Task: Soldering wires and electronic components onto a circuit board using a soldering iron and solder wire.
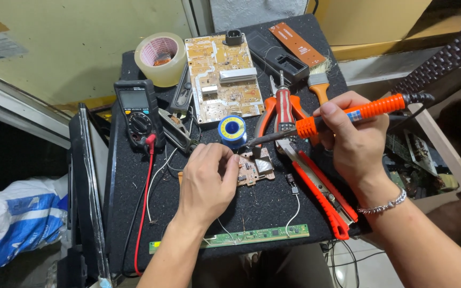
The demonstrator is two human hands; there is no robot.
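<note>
- As seen from the head camera, your left hand (206, 181) lies palm down on the black desk (262, 205), its fingers (229, 162) curled and pinched on the left edge of the small brown circuit board (256, 169); the grip pins the board flat, presumably so it cannot slide under the tool.
- Your right hand (350, 138) is closed around the orange soldering iron (348, 116), held pen-fashion near the front of the handle, a grip that seems chosen for fine control; the dark tip slants down to the board's upper left corner, just beside your left fingertips. Whether it touches the board cannot be told.
- Just behind the board stands the blue solder spool (232, 128), close at hand.
- Between your hands and right forearm lie the red-handled pliers (283, 109) and the red utility knife (321, 189), handles toward you.
- To the left sits the black multimeter (137, 112), its red lead (145, 197) trailing down the desk.
- Farther back rest the large tan circuit board (221, 77), the tape roll (161, 57) and the brush (318, 80), well apart from the work.
- Near the front edge lies the narrow green board strip (230, 238).
</note>
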